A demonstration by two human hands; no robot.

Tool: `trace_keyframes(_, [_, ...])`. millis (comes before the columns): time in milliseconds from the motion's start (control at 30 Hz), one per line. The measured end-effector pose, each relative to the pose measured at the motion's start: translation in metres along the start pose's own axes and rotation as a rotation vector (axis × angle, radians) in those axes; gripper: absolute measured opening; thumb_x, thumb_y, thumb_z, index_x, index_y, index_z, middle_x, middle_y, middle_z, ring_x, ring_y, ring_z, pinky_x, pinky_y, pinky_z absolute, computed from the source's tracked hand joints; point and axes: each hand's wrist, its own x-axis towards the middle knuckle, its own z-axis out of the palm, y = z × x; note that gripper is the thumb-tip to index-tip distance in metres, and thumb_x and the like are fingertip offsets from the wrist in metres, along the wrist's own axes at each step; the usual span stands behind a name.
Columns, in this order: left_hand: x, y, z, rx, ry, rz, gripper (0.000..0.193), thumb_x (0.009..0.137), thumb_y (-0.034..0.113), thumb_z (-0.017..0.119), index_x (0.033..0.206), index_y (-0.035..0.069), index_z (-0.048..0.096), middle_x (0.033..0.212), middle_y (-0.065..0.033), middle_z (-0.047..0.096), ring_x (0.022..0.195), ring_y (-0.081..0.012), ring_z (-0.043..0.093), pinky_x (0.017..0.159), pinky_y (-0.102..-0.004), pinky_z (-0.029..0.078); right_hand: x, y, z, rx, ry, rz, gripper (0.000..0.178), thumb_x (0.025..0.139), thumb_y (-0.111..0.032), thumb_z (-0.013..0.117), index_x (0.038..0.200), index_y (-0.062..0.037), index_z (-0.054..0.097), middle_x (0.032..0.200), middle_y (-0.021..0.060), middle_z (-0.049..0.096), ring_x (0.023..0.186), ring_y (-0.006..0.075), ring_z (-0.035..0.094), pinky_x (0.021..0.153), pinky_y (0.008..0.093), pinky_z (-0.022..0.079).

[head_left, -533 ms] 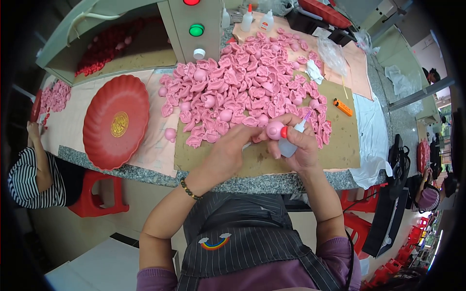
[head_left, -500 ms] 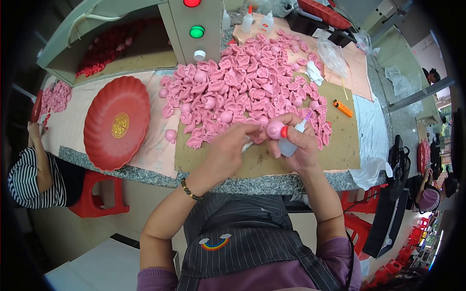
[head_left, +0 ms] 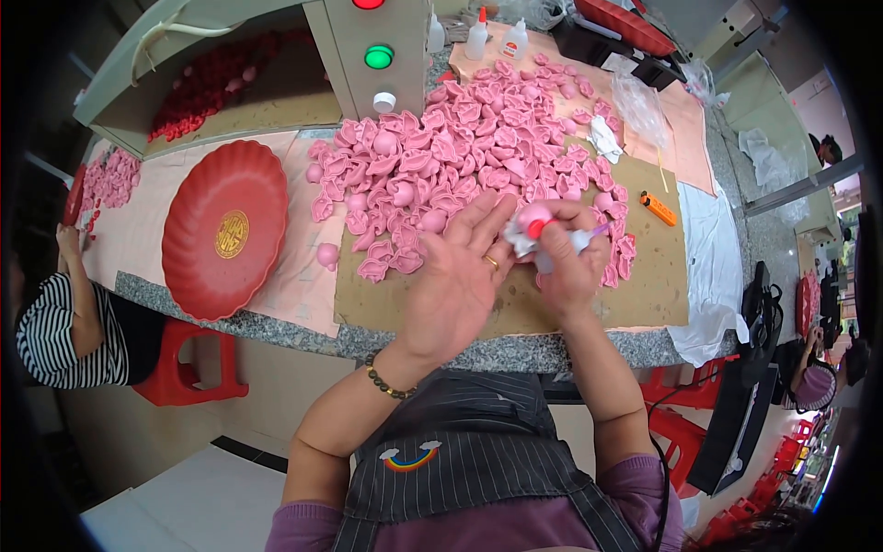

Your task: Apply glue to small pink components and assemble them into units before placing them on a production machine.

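Note:
My right hand [head_left: 572,262] is closed around a small white squeeze bottle [head_left: 581,241] with a purplish tip, mostly hidden by the fingers. At the same fingers sit a pink ball-shaped piece [head_left: 532,217] and a small red part, perhaps a cap. A crumpled white tissue [head_left: 521,243] lies against that piece. My left hand [head_left: 460,281] is turned palm up with fingers stretched, their tips close to the tissue; whether lower fingers touch it I cannot tell. Just beyond both hands spreads a heap of pink petal-shaped pieces [head_left: 478,138], with pink balls among them.
A scalloped red tray [head_left: 198,267] stands on the left. Behind is a grey machine [head_left: 354,64] with lit buttons. An orange lighter [head_left: 658,209] rests on the brown board [head_left: 644,276]. White bottles [head_left: 476,41] stand at the back. A person in stripes [head_left: 69,331] works at far left.
My left hand has turned from a closed pinch to palm up with fingers stretched. The tissue has moved from the left fingers to the pink ball piece, which has risen slightly with my right hand.

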Motion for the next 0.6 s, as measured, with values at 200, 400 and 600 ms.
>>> trace_keyframes(200, [-0.017,0.05,-0.015,0.016,-0.037,0.053,0.065,0.089,0.049,0.039,0.134,0.004,0.03,0.138,-0.0213,0.03,0.119,-0.0296,0.043,0.102,-0.0408,0.032,0.023,-0.004,-0.025,0.1,0.263,-0.112,0.024,0.088,-0.022,0.054,0.097,0.0002,0.053,0.083,0.0106,0.059,0.07,0.0145,0.059,0.05,0.0219,0.046])
trace_keyframes(400, [-0.002,0.039,-0.02,0.519,0.266,0.073,0.039,0.073,-0.004,0.066,0.11,-0.004,0.054,0.103,-0.0154,0.057,0.099,-0.02,0.056,0.081,-0.0319,0.049,0.004,0.008,-0.002,0.632,-0.256,0.324,0.032,0.09,-0.03,0.05,0.1,0.0005,0.049,0.086,0.0197,0.059,0.054,0.0219,0.058,0.042,0.0264,0.048])
trace_keyframes(600, [0.022,0.015,-0.016,1.192,-0.127,0.415,0.042,0.064,-0.001,0.074,0.103,-0.002,0.062,0.106,-0.0114,0.057,0.102,-0.0206,0.055,0.087,-0.033,0.045,-0.001,0.011,0.003,0.716,-0.231,0.466,0.033,0.088,-0.029,0.053,0.101,0.0011,0.049,0.086,0.0177,0.059,0.052,0.0224,0.058,0.043,0.0277,0.049])
